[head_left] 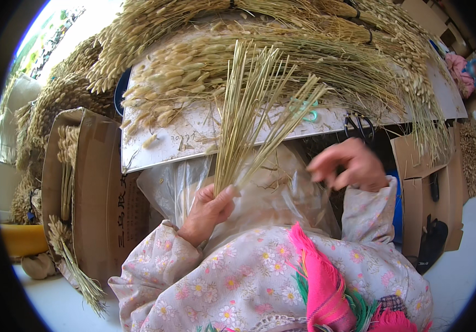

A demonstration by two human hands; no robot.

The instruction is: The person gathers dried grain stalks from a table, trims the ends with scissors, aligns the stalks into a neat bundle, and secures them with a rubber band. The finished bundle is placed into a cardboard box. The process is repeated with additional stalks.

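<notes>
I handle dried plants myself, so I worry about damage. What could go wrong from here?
The dry stems fan out loosely above the left hand, so outer ones might slip or snap. Black loop handles, probably scissors, sit at the edge of the white table near the blurred right hand; a stray sweep could knock them down.

- Bright daylight from upper left, blown out to white.
- Surface point(145, 155) evenly lit; dimmer shadow underneath.
- Right grip point(351, 165) motion-blurred.
- Fisheye bends edges; black corners, bluish fringe at the rim.
</notes>
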